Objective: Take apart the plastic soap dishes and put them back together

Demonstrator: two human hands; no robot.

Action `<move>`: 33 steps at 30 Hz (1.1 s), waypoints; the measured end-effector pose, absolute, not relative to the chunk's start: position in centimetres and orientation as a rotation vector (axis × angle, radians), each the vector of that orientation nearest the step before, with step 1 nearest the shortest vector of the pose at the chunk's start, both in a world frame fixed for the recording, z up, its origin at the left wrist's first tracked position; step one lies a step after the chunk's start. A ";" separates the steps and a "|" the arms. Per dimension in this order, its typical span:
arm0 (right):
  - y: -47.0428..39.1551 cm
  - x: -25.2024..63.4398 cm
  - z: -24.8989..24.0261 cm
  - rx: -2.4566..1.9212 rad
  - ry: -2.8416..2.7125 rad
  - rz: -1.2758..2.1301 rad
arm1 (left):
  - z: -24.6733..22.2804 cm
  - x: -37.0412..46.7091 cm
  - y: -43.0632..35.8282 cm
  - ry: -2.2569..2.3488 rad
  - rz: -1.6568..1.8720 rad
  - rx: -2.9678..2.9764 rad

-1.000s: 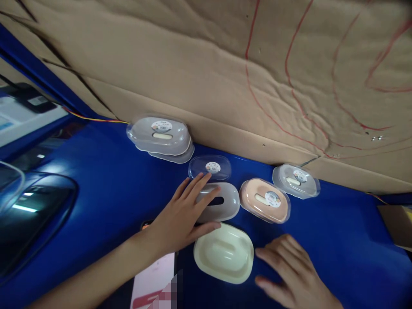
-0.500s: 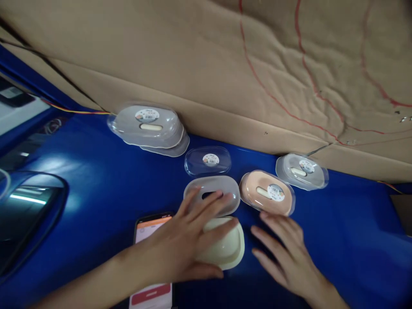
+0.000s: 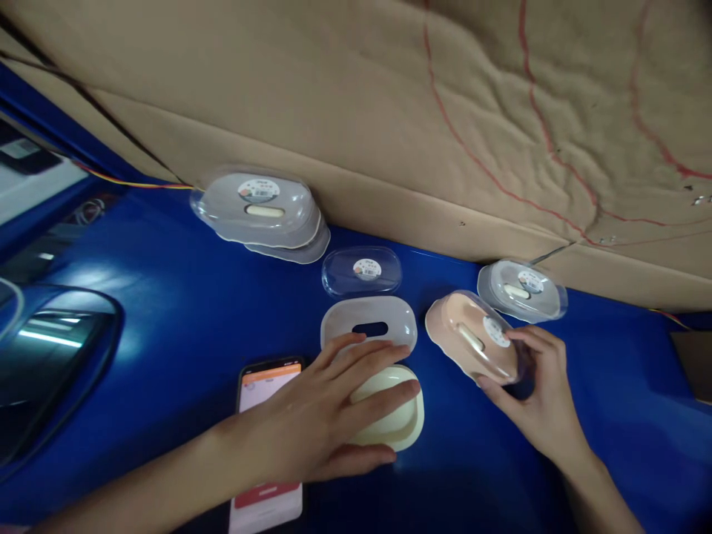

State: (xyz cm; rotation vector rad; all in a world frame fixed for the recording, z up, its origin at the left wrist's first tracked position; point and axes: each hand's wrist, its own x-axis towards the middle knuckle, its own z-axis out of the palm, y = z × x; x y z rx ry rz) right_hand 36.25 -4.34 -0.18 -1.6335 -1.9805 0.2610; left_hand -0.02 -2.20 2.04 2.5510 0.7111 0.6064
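Observation:
My right hand (image 3: 537, 393) grips the near right end of a peach soap box (image 3: 461, 326) with a clear cover and a round label, thumb below and fingers on top. The box is turned at a slant. Fingers spread, my left hand (image 3: 345, 408) hovers over or rests on a cream tray (image 3: 409, 426); contact is hard to tell. Just beyond it lies a whitish oval piece (image 3: 345, 315) with a slot in its middle, partly behind my fingers. A clear cover (image 3: 345, 276) with a label lies farther back.
Stacked grey boxes (image 3: 222, 204) stand back left, and another grey box (image 3: 503, 293) back right, by the cardboard wall (image 3: 278, 89). A lit phone (image 3: 267, 512) lies under my left forearm. A black cable (image 3: 119, 319) curves at the left on the blue table (image 3: 183, 319).
My right hand has moved right and forward and taken hold of the peach soap box, which has turned and shifted slightly right. My left hand stays nearly in place.

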 end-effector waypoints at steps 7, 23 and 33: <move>-7.3 34.4 0.9 -1.269 -2.059 0.473 | 2.1 0.2 -3.4 0.822 0.700 1.997; -6.0 35.8 0.2 -1.359 -1.923 0.410 | 1.0 0.5 -4.5 0.739 0.627 1.774; -4.0 35.6 -2.2 -1.589 -2.011 0.145 | 0.7 0.6 -3.9 0.601 0.703 1.799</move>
